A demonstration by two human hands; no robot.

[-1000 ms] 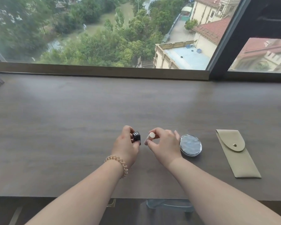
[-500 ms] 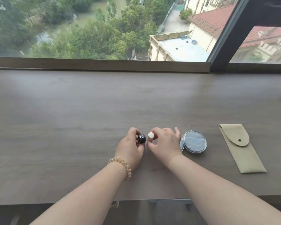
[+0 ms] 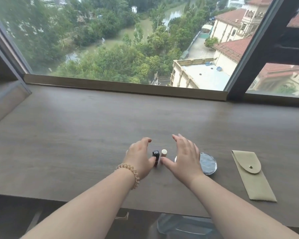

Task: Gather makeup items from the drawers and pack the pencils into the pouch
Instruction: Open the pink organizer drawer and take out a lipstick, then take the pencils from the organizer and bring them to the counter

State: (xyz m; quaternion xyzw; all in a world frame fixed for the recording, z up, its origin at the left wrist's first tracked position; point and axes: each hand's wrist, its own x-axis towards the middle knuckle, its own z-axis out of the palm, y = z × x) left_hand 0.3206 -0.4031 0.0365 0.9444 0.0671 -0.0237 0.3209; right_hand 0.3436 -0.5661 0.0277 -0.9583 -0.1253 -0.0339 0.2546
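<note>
Two small lipstick tubes stand upright side by side on the brown desk (image 3: 76, 144): a black tube (image 3: 156, 155) and a cream tube (image 3: 164, 153). My left hand (image 3: 140, 157) is open just left of the black tube, its thumb touching the base. My right hand (image 3: 184, 157) is open just right of the cream tube, thumb tip near its base. A round silver compact (image 3: 208, 165) lies behind my right hand, partly hidden. A beige pouch (image 3: 252, 176) with a snapped flap lies flat further right. No pencils are in view.
A window sill (image 3: 124, 87) and glass bound the desk's far side, with a dark frame post (image 3: 248, 62) at right. A wall panel (image 3: 3, 100) closes the left end. A clear chair or bin (image 3: 185, 225) shows below the front edge.
Both hands held the tubes between their fingers before; now the tubes stand on the desk and both hands have opened and spread apart. The camera tilted up.
</note>
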